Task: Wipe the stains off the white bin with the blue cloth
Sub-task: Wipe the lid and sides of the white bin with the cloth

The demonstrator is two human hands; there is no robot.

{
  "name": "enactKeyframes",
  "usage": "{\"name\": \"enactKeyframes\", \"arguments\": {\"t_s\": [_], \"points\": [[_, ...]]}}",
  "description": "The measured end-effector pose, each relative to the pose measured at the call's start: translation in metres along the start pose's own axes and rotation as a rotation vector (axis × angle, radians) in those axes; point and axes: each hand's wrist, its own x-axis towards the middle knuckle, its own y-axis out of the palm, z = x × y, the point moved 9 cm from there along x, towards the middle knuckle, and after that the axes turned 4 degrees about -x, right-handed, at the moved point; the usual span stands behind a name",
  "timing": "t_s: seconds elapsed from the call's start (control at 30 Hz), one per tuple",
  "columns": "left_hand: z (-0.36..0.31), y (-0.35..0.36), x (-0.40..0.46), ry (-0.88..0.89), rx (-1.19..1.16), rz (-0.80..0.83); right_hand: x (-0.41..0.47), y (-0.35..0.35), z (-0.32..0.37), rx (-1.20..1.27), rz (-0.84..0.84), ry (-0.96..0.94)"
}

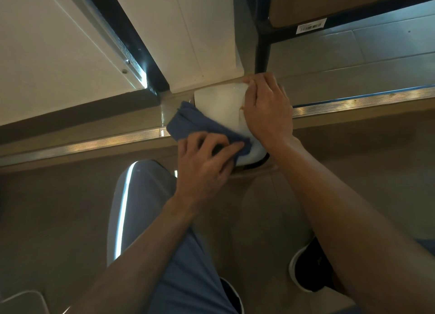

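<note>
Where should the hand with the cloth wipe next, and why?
Probably slide the blue cloth rightward across the white bin to the brownish streak beside the right hand. The left hand holds the cloth at the bin's lower left, away from that mark, while the right hand steadies the bin.

We seem to be indoors in a home. At 11 o'clock we see a white sliding door (70, 42). At 1 o'clock, a tiled wall (353, 52).

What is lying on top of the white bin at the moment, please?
On the white bin lie the blue cloth, gripped by the left hand, and the right hand holding its edge. A brownish stain shows; anything beneath the cloth and hands is hidden.
</note>
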Motion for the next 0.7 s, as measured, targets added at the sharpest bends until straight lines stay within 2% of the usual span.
{"name": "enactKeyframes", "arguments": {"t_s": [0.1, 0.23, 0.43, 0.6, 0.7], "points": [[0.013, -0.008, -0.002, 0.030, 0.039, 0.023, 0.001, -0.001, 0.001, -0.009, -0.007, -0.001], [0.012, -0.009, 0.016, -0.039, 0.013, -0.033, 0.002, 0.001, -0.001, -0.015, -0.001, 0.000], [-0.004, 0.007, -0.010, 0.167, 0.052, 0.071, 0.002, 0.001, 0.000, -0.033, -0.003, -0.005], [-0.001, 0.001, 0.008, 0.102, 0.033, 0.014, 0.002, 0.002, -0.002, -0.039, -0.012, -0.005], [-0.021, 0.014, 0.003, 0.136, 0.007, 0.050, 0.002, 0.004, -0.003, -0.035, -0.004, -0.005]]}}
